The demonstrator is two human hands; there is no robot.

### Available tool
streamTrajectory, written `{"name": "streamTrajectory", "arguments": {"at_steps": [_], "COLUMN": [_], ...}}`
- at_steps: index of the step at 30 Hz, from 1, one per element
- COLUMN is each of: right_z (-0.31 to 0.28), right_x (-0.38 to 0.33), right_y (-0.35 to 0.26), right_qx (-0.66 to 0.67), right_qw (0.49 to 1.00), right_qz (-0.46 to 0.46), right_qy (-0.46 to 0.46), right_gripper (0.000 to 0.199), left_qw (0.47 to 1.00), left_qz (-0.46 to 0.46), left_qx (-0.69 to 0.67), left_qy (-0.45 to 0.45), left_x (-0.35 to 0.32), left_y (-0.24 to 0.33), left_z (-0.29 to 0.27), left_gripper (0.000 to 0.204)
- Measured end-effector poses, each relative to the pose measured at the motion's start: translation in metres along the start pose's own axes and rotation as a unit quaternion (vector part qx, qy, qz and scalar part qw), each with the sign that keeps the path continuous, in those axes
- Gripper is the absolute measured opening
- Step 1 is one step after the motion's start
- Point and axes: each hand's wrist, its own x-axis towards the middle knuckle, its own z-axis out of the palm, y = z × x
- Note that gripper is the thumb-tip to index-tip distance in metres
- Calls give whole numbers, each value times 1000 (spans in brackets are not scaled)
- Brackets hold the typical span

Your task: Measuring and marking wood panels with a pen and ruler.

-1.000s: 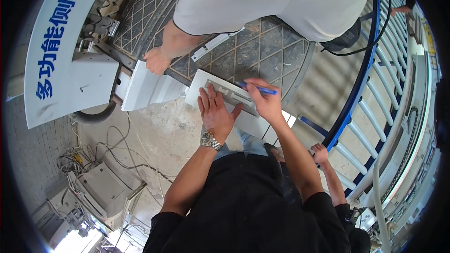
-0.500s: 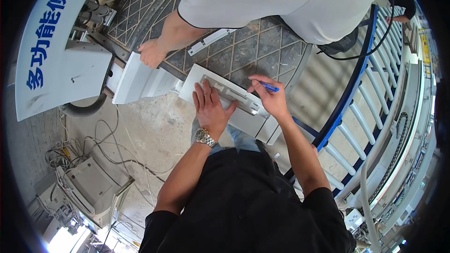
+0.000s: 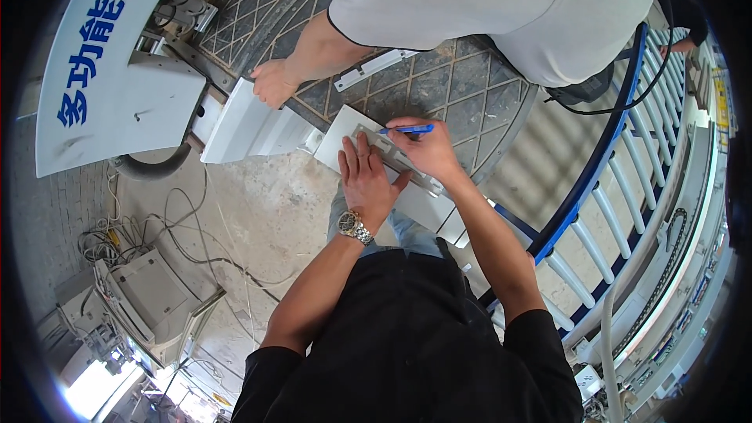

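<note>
My left hand (image 3: 368, 182) lies flat with its fingers stretched out on a slotted grey metal plate (image 3: 427, 182), which rests along a white profile (image 3: 335, 139). A watch is on that wrist. In my right hand (image 3: 431, 153) a blue pen (image 3: 417, 129) is gripped, its tip down by the plate's far left part, close to my left fingertips. The two hands partly hide the plate. At the left, a co-worker's hand (image 3: 274, 84) rests on the same white profile's left part (image 3: 254, 129).
Another narrow metal strip (image 3: 374, 70) lies on the dark, grid-lined tabletop (image 3: 439, 70). The co-worker's pale shirt leans over the far side. A blue-framed roller conveyor (image 3: 603, 211) curves along the right. Cables (image 3: 188, 223) trail on the floor at left, by a grey box (image 3: 153, 290).
My right hand with the pen has moved left along the plate, toward my left hand, and the pen now lies lower. The whole view has shifted slightly.
</note>
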Motion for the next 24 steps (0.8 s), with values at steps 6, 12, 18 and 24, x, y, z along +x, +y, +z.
{"name": "streamTrajectory", "arguments": {"at_steps": [6,12,18,24], "right_z": [3,-2,-21,-44], "right_x": [5,11,10,-13], "right_y": [-11,-15,-19,-17], "right_qx": [-36,-69,-203,-255], "right_qw": [999,996,972,960], "right_qz": [-13,-12,-83,-74], "right_qy": [-23,-47,-87,-93], "right_gripper": [18,13,13,13], "left_qw": [1000,999,999,999], "left_qz": [-5,-11,-12,-1], "left_qx": [0,-2,3,2], "left_qy": [-12,-31,-42,-43], "left_x": [1,1,1,1], "left_y": [2,2,1,0], "left_z": [-3,-3,-3,-3], "left_gripper": [80,83,84,84]}}
